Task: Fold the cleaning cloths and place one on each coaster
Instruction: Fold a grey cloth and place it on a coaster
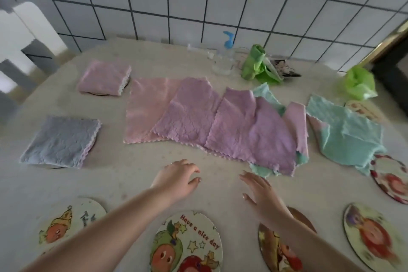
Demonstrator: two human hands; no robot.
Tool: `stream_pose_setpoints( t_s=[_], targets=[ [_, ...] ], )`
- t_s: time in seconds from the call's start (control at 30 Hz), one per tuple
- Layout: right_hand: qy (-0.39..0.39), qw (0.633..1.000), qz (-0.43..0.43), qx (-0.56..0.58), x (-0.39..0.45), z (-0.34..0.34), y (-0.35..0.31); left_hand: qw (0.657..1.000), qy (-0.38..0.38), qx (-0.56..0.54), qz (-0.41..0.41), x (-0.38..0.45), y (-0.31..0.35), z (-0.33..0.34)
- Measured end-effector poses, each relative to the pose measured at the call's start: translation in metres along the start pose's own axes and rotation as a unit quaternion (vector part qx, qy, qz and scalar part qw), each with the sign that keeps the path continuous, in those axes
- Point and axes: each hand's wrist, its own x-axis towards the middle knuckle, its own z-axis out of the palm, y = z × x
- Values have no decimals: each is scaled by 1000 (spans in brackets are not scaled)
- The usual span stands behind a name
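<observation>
A folded pink cloth (103, 78) lies on a coaster at the back left, and a folded grey-blue cloth (61, 141) covers another coaster nearer me. Unfolded cloths overlap across the middle: a pale pink cloth (145, 108), two purple cloths (187, 115) (254, 134) and teal cloths (344, 134) on the right. Bare printed coasters line the near edge, among them a "Have a nice day" coaster (187, 245) and a round coaster (371, 236) at the right. My left hand (176, 181) and my right hand (260, 192) hover over the table in front of the purple cloths, fingers relaxed, holding nothing.
A clear pump bottle with a blue top (225, 57), green plastic bags (256, 64) (359, 83) and a small packet stand along the tiled wall at the back. More coasters (390, 179) lie at the right edge, partly under the teal cloths.
</observation>
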Motion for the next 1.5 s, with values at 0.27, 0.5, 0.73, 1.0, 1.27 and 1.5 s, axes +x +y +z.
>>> stream_pose_setpoints(
  t_s=[0.27,0.5,0.73,1.0,1.27,1.5],
  targets=[
    [-34,996,19,-79,1,-24,80,989,-56,123,62,46,69,56],
    [-31,991,-81,-105,26,-38,124,978,-58,199,8,75,106,79],
    [5,989,-133,-65,42,-53,137,979,-8,195,-58,88,119,78],
    [64,985,-130,96,54,-86,144,984,63,151,-68,107,111,48],
    [194,969,-124,88,107,-183,126,964,230,105,87,153,97,-38],
    [364,900,-125,203,128,-245,113,918,380,4,110,173,95,-118]
  ],
)
